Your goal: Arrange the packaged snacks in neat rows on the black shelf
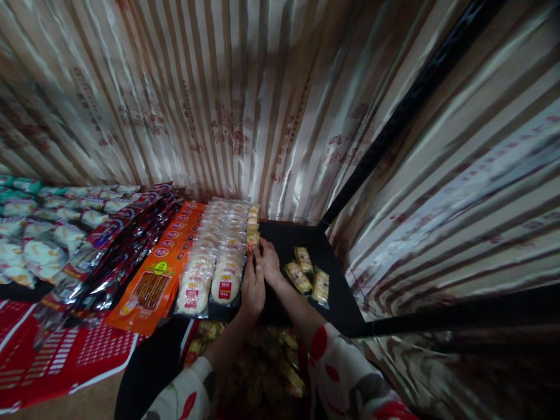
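A column of small yellow wrapped snack packets runs along the right side of the rice cracker packs on a black shelf. My right hand has its bent fingers closed at the near end of the front yellow packet. My left hand lies alongside, fingers stretched forward, tips close to that same packet; whether they touch it is hard to tell. Three loose yellow packets rest on the shelf to the right. Below my forearms, a container holds many similar packets, dim and partly hidden.
Orange snack bags, dark red shiny bags and white packs fill the shelf leftward. A red basket stands at lower left. Striped printed sheeting hangs behind, with a black post at the right corner.
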### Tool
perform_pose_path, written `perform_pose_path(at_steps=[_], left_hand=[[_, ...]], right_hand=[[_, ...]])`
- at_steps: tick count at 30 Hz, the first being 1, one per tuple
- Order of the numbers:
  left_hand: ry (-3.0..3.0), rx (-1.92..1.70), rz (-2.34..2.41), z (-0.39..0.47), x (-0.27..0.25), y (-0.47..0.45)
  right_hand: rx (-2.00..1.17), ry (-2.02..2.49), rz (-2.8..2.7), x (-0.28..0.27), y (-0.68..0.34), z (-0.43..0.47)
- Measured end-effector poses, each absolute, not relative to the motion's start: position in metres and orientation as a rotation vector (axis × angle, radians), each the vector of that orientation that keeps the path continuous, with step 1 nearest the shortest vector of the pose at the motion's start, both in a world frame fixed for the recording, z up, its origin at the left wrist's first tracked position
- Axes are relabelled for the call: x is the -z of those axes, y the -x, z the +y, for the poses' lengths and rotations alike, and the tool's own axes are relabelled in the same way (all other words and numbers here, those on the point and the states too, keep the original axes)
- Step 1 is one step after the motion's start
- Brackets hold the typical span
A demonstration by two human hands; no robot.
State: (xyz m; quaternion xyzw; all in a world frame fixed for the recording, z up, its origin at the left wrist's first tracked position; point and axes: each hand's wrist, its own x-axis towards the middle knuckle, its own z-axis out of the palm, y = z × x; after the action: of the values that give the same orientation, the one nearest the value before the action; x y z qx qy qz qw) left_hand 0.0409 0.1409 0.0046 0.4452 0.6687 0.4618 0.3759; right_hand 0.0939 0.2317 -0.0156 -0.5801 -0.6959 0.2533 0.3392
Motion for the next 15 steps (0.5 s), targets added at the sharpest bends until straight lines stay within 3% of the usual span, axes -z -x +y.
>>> perform_pose_path(at_steps=[15], left_hand=[[-1.112,-1.215,1.652,0.150,0.011,-0.037]], right_hand=[[-0.701,1.397,-1.807,0.030,-0.092,0.238]])
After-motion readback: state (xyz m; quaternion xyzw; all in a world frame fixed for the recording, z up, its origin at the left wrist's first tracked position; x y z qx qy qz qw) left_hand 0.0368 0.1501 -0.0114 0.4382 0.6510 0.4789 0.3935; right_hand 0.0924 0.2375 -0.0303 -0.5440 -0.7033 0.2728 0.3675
